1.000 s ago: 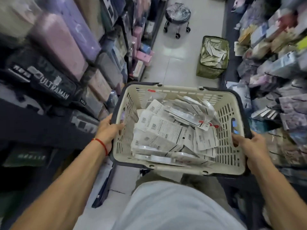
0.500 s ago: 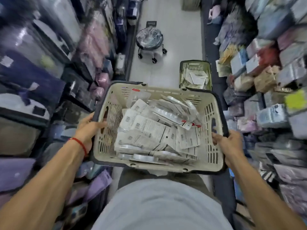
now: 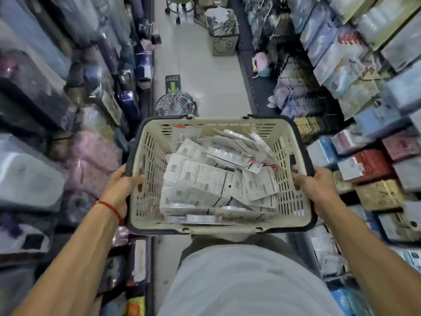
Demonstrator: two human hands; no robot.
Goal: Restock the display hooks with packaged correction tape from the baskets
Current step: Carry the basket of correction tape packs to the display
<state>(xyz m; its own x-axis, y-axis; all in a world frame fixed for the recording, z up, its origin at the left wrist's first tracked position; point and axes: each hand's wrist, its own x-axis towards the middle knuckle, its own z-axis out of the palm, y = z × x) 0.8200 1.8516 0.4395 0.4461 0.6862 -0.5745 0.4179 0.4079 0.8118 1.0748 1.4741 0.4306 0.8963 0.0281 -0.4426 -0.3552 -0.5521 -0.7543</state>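
Note:
I carry a beige plastic basket [image 3: 149,160] with a dark rim at waist height in a shop aisle. Several white packages of correction tape [image 3: 205,181] lie loose inside it. My left hand [image 3: 121,187], with a red string on the wrist, grips the basket's left rim, thumb inside. On the opposite side, my right hand [image 3: 315,187] grips the right rim. A second basket [image 3: 224,42] with more packages stands on the floor further down the aisle. No display hooks can be made out in the blurred shelves.
Shelves of wrapped goods line both sides of the narrow tiled aisle. A round stool [image 3: 175,104] stands on the floor just beyond the carried basket, and another wheeled stool [image 3: 180,3] is at the far end. A small dark sign [image 3: 173,83] lies on the floor.
I have walked forward along the aisle with the basket; the floor basket and stool now sit differently in view. Both hands keep the same grip on the rims.

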